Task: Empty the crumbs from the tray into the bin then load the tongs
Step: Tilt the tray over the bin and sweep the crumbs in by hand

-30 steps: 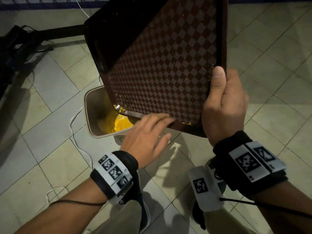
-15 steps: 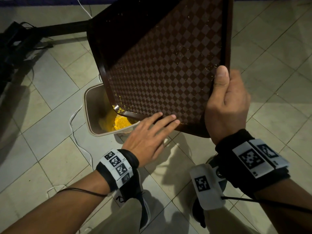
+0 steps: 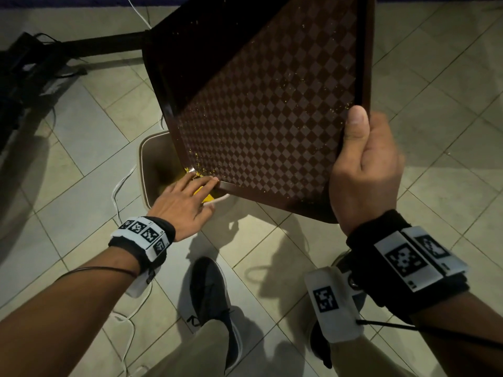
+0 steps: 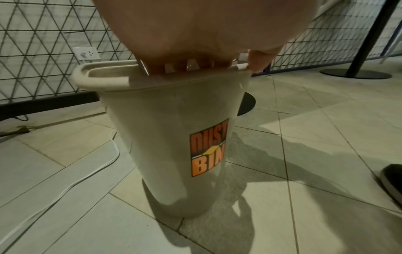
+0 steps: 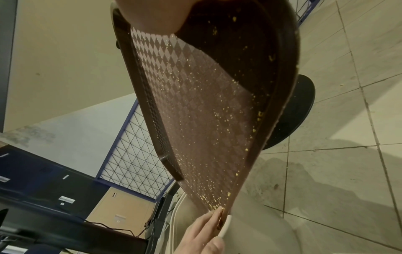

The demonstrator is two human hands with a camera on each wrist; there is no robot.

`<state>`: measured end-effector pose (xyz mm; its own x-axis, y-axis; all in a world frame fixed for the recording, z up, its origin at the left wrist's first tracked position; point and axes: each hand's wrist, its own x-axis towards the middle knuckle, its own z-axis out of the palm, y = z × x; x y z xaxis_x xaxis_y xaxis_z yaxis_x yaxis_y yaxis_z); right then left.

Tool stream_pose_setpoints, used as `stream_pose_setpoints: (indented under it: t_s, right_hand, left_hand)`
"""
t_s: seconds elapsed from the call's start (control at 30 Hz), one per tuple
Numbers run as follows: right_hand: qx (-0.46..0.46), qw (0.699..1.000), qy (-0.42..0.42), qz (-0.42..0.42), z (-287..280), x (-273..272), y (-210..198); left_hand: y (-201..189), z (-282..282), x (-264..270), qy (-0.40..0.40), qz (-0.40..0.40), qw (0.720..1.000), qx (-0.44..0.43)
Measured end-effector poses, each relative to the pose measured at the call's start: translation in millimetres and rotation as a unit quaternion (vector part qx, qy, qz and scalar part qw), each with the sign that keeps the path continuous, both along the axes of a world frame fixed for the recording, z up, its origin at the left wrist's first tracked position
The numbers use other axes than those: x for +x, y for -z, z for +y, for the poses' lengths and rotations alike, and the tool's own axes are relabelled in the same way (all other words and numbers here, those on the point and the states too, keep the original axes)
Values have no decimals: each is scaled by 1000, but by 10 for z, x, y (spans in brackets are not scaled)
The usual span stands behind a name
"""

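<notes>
A brown checkered tray (image 3: 261, 110) (image 5: 202, 110) hangs steeply tilted, its lowest corner over the beige bin (image 3: 148, 170) (image 4: 174, 137). My right hand (image 3: 364, 170) grips the tray's near right edge, thumb on the inner face. The fingers of my left hand (image 3: 187, 200) (image 5: 202, 235) lie straight against the tray's low corner, above the bin's mouth. Small yellow crumbs (image 5: 217, 201) still cling to the tray, thickest near that corner. Yellow crumbs (image 3: 206, 197) lie inside the bin. No tongs appear in any view.
The bin stands on a tiled floor, with a white cable (image 3: 119, 191) trailing to its left. My shoes (image 3: 209, 297) are just in front of it. A black table base (image 4: 356, 73) and pole stand behind, and dark equipment (image 3: 24, 77) lies at far left.
My left hand slid leftward along the tray's lower edge to the low corner over the bin. The tray stays tilted in my right hand.
</notes>
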<state>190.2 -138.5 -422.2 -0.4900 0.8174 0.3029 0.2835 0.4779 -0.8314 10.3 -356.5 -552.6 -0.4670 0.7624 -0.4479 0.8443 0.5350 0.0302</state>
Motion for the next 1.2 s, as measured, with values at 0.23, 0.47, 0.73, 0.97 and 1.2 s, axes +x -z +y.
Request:
stream_pose_setpoints:
  t_s: [0.23,0.47,0.73,0.97,1.2]
  right_hand:
    - [10,1000,-3,6,12,12,-9]
    - [17,1000,7,17,13,4,-52]
    - [20,999,10,31,42,13,-83]
    - [21,1000,12,13,55,39,-80]
    - [23,999,14,18,48,26,-119]
  left_hand:
    - [57,-63,-332,-94,-31,995,-32]
    - [-30,114,-327,-236,39,951,197]
    - [165,174,-191,-245,-20,966,83]
    - [66,122,-187,-175,10,984,25]
    - [11,129,-310,-174,54,983,32]
